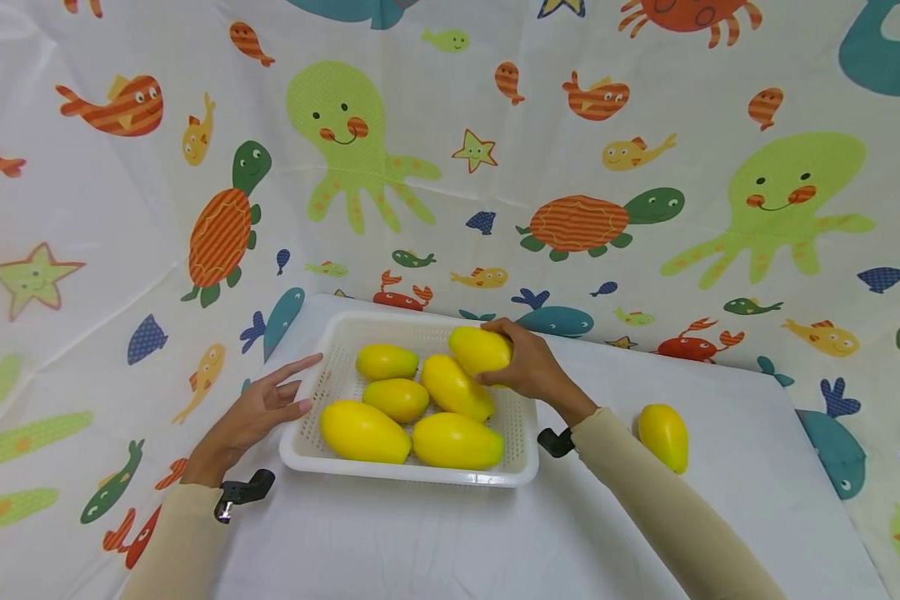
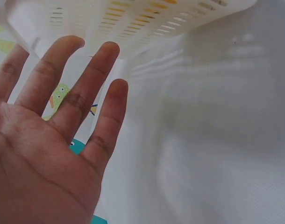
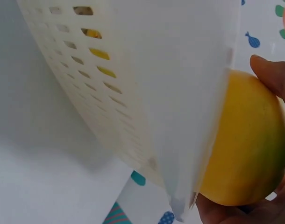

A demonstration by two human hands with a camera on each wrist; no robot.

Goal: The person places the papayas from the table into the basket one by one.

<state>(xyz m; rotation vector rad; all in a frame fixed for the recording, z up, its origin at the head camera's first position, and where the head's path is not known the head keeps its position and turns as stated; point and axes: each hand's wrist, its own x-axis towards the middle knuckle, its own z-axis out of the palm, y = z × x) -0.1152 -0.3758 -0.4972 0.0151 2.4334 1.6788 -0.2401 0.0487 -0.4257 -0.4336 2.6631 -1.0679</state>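
A white plastic basket (image 1: pixel 412 475) with slotted walls holds several yellow mangoes, a large one (image 1: pixel 365 432) at its front left and another (image 1: pixel 457 442) at its front right. At the basket's back right corner, my right hand (image 1: pixel 525 362) grips a mango (image 1: pixel 478 350) between thumb and fingers. The right wrist view has this mango (image 3: pixel 247 140) beside the basket's rim, its side shading to green. My left hand (image 1: pixel 258 417) is at the basket's left side, fingers spread and fingertips right at the rim. In the left wrist view its palm and loosely extended fingers (image 2: pixel 107 121) show below the slotted wall.
One more mango (image 1: pixel 663 437) lies on the white-covered table (image 1: pixel 570 533), right of the basket and beyond the right sleeve (image 1: pixel 660 500). A cloth (image 1: pixel 450 192) printed with sea animals hangs behind the table and along its left side.
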